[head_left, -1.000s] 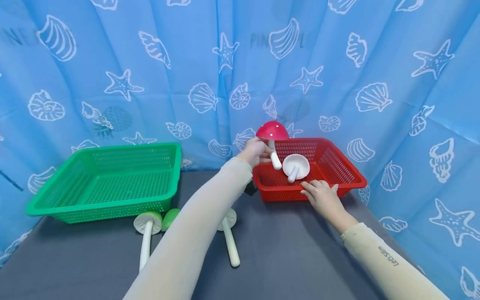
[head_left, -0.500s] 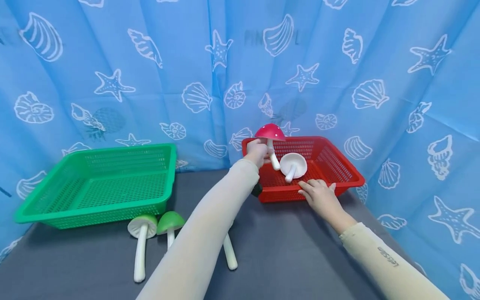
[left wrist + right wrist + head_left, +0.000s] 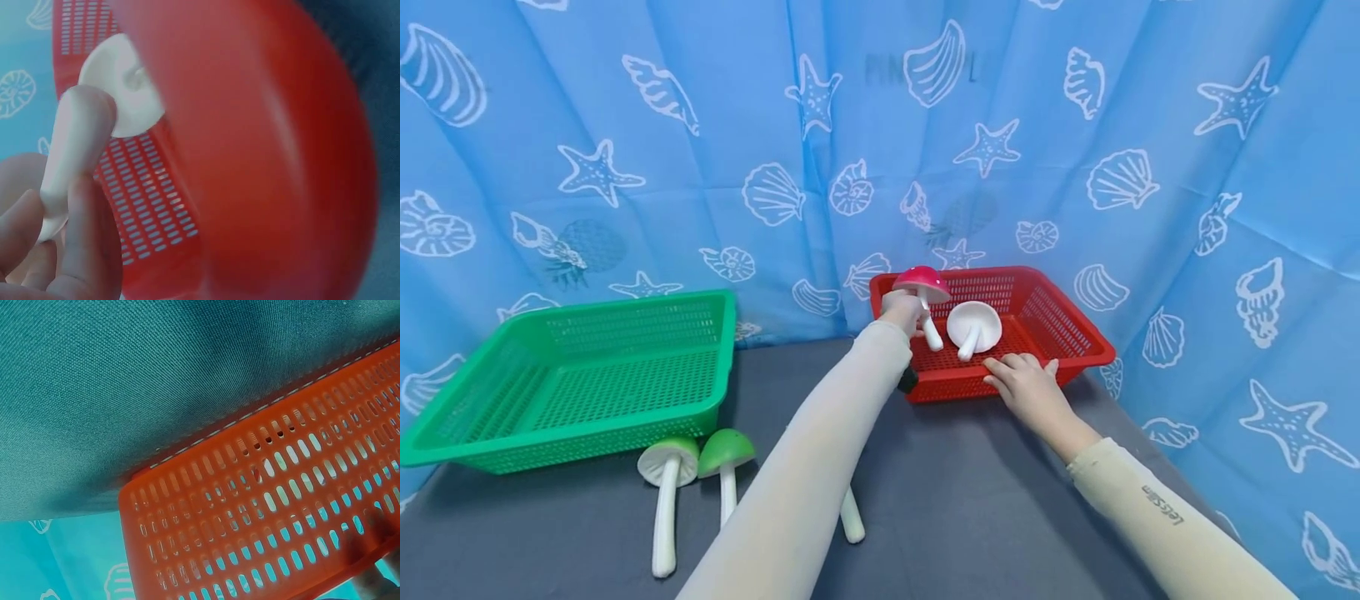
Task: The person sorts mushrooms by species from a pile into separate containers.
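1. Red-capped toy mushroom (image 3: 923,285) is held right of centre in the head view, over the left part of the red basket (image 3: 951,389). Its white stem is pinched between thumb and fingers of the left hand (image 3: 902,310).
2. Since half a second ago the cap has been lowered: then seen mostly above the basket's back rim, it is now seen across it. For the work in hand, this is judged to mean that the mushroom is being brought down into the basket; no release is shown.
3. Inside that basket, an upturned toy mushroom (image 3: 982,320) is seen just right of the held one; whether they touch cannot be told.
4. The near rim is gripped by the right hand (image 3: 1032,390), fingers bent over it; how firmly cannot be told.
5. At left, the green basket (image 3: 591,442) is placed, its slotted floor exposed. Below it, a long-stemmed green-capped mushroom (image 3: 665,508) and a second green-capped mushroom (image 3: 727,454) are laid on the dark tabletop (image 3: 970,500).
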Demonstrator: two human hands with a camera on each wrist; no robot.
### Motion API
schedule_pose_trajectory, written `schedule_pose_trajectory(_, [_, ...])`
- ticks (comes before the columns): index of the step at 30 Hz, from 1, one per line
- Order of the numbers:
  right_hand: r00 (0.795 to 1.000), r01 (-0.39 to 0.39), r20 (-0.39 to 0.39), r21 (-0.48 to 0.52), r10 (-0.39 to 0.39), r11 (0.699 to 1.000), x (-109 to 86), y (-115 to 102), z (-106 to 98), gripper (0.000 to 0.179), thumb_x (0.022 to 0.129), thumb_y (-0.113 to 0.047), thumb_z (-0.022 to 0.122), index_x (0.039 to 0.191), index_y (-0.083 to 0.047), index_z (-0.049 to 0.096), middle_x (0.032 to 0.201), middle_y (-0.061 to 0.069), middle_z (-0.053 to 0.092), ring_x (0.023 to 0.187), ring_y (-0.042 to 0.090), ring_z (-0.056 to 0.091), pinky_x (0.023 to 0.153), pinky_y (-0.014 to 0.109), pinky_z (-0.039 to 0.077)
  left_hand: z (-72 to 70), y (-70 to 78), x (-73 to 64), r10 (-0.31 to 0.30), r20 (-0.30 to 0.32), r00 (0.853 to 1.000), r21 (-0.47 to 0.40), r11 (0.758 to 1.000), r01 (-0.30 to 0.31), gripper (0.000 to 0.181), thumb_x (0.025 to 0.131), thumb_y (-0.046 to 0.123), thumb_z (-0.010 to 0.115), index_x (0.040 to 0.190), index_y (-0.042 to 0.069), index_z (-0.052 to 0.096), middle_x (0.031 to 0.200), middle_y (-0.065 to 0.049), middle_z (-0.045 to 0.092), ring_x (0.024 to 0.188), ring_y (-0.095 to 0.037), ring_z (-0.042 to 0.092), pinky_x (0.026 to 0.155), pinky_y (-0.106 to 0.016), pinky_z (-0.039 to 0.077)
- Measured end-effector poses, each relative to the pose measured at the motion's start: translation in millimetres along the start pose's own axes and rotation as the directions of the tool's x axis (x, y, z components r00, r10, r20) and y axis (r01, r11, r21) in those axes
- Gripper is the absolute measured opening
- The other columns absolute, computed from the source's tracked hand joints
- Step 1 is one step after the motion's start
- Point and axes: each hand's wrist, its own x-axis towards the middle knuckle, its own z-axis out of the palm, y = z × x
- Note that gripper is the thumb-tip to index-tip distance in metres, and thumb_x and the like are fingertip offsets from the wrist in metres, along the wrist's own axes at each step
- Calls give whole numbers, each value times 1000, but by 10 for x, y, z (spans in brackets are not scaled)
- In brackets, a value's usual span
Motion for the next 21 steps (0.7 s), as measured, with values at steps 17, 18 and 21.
schedule_pose_trajectory(17, [1000,-8,18,-14,8,1000,5,23,10,34,87,-17,74,117,-1,70,101,20,65,100,41,56,86,82,28,-7,-157,-13,26,-15,1000,105,994,-25,44,87,-9,62,127,7,64,121,-16,61,105,-32,61,81,-44,56])
schedule_pose_trajectory(18, [1000,-10,18,-16,11,1000,6,25,12,34,87,-17,73,117,-1,70,101,20,65,100,41,56,86,83,28,-3,-159,-15,28,-15,999,103,994,-27,44,87,-10,61,128,6,63,123,-16,61,106,-32,61,82,-45,56])
schedule_pose_trajectory(21, [1000,-16,15,-10,16,1000,5,33,25,33,87,-16,73,116,-1,70,101,20,65,100,41,56,86,83,27,12,-165,-18,29,-26,999,98,995,-26,43,90,-8,57,131,4,59,125,-15,59,104,-31,61,83,-46,55])
